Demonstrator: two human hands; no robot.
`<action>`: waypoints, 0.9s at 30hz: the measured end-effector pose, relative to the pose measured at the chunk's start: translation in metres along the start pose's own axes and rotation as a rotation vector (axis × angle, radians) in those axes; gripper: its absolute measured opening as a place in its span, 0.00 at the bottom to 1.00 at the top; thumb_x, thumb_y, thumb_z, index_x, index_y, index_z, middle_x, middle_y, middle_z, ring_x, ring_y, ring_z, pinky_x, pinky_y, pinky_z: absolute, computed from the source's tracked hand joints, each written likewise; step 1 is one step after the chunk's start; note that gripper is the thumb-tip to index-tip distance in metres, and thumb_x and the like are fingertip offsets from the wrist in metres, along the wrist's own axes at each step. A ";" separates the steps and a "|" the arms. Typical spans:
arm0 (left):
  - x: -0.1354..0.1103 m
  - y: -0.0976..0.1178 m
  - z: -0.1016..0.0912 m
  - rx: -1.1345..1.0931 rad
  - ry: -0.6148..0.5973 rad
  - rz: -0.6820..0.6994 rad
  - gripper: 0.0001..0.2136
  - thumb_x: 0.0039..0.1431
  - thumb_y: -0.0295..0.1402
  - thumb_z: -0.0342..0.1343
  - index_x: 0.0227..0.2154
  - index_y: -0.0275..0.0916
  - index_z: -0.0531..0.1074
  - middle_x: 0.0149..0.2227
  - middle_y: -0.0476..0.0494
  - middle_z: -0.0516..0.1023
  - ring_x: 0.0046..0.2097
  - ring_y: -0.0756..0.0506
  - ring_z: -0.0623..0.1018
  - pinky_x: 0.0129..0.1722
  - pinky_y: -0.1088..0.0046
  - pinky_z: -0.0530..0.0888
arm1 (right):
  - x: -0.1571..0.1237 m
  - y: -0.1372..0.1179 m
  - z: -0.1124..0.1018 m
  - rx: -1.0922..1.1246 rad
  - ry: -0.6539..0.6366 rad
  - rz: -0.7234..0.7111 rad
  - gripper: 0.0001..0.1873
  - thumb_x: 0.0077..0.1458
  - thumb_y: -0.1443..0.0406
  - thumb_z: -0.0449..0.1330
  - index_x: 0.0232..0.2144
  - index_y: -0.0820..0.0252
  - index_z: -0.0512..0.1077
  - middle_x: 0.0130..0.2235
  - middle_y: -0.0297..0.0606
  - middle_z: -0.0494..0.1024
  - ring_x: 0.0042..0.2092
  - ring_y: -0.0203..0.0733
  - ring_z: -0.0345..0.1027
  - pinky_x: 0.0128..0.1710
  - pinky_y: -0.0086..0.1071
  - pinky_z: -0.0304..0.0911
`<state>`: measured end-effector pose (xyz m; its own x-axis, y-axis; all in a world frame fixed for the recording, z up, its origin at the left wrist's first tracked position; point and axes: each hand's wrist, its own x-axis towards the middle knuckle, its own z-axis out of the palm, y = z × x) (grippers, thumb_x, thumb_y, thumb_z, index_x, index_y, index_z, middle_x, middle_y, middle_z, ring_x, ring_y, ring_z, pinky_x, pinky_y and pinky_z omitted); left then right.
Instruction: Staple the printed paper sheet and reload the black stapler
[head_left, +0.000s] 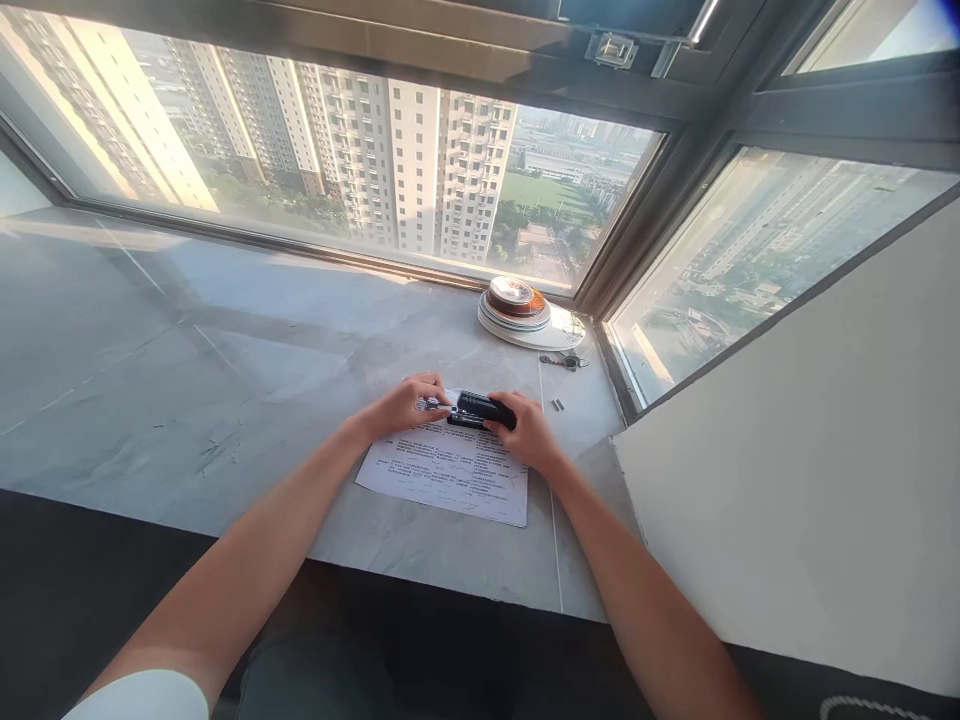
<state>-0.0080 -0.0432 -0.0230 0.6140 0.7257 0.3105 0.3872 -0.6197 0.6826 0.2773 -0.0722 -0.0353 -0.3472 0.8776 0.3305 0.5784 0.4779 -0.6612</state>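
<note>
A black stapler [486, 408] lies sideways over the top of a printed sheet of paper [450, 475]. My right hand [525, 430] is closed around its right end, thumb in front and fingers behind. At the stapler's left end, my left hand [415, 404] pinches a small silvery metal piece [436, 405] between thumb and fingers. Whether that piece is joined to the stapler I cannot make out. The stapler's upper and lower arms stand slightly apart at the left. To the right of my right hand rest small grey staple strips [557, 405].
Stacked discs and rolls [514, 305] stand in the window corner, with a key ring [564, 362] in front. The grey stone sill [262, 400] runs left under the window. A white wall [795, 450] bounds the right side, and the sill's front edge drops off near my forearms.
</note>
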 end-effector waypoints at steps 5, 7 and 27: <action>0.000 -0.011 -0.004 0.006 0.003 0.037 0.15 0.65 0.47 0.61 0.43 0.43 0.83 0.41 0.40 0.78 0.43 0.42 0.77 0.45 0.66 0.73 | 0.001 -0.001 -0.001 -0.009 -0.006 0.022 0.20 0.55 0.65 0.66 0.51 0.53 0.76 0.42 0.39 0.79 0.43 0.48 0.73 0.48 0.43 0.68; -0.001 -0.015 -0.004 0.014 0.018 0.033 0.15 0.65 0.47 0.61 0.45 0.44 0.84 0.41 0.40 0.79 0.42 0.43 0.78 0.43 0.67 0.73 | 0.002 0.000 -0.001 -0.006 0.005 0.036 0.19 0.55 0.65 0.66 0.50 0.53 0.77 0.41 0.39 0.78 0.42 0.47 0.73 0.48 0.43 0.68; 0.006 0.003 0.000 -0.227 -0.051 -0.007 0.27 0.43 0.52 0.75 0.44 0.43 0.84 0.35 0.44 0.78 0.37 0.45 0.71 0.37 0.69 0.67 | -0.002 -0.028 0.002 0.192 -0.111 -0.137 0.16 0.57 0.62 0.66 0.49 0.54 0.76 0.41 0.38 0.79 0.46 0.47 0.71 0.48 0.40 0.67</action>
<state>-0.0035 -0.0408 -0.0190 0.6484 0.7097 0.2755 0.2302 -0.5277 0.8176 0.2604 -0.0870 -0.0189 -0.4979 0.7904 0.3568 0.3736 0.5668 -0.7343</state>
